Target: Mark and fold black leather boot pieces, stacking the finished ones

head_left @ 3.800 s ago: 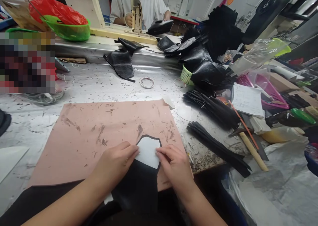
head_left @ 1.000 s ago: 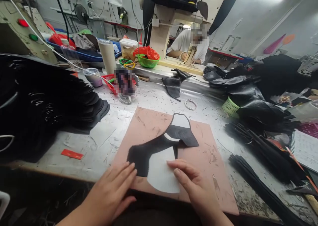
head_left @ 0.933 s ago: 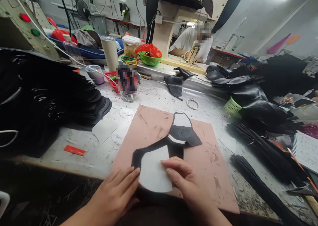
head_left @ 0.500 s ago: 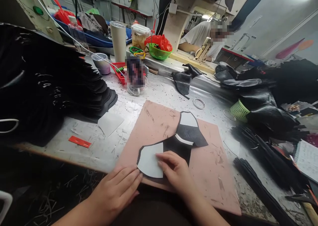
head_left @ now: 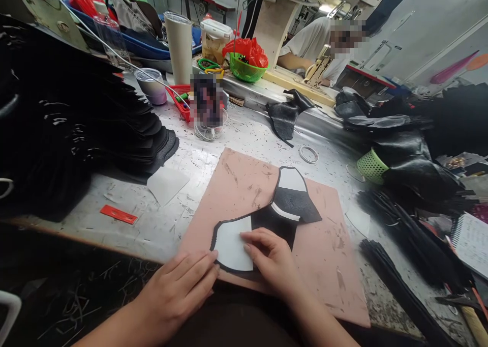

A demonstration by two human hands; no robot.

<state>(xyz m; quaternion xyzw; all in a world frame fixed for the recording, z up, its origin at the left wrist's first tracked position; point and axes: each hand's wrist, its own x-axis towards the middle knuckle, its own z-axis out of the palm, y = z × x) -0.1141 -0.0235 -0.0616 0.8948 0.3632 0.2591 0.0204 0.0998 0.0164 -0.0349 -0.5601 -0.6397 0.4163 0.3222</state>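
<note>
A black leather shoe-upper piece (head_left: 267, 217) lies on a pink board in front of me, with a curved white strip along its middle. On its near left part sits a white backing piece (head_left: 232, 245), its left and lower edges inside the black rim. A second white piece (head_left: 292, 180) covers the far end. My left hand (head_left: 186, 281) lies with fingers stretched, their tips touching the lower left corner of the leather. The fingers of my right hand (head_left: 272, 258) are bent, thumb close to index finger, on the right side of the near white backing piece.
Black cut pieces (head_left: 99, 118) are stacked at left, near a red strip (head_left: 118, 214) and a white scrap (head_left: 166, 185). Ahead stand a tumbler (head_left: 179, 49) and a green bowl (head_left: 246, 69). Black strips (head_left: 400, 281) lie right. Someone sits at a sewing machine beyond.
The near white backing piece has shifted slightly on the leather, so more black rim shows at its left and lower edges. Both hands stay nearly in place; the camera view has tilted slightly.
</note>
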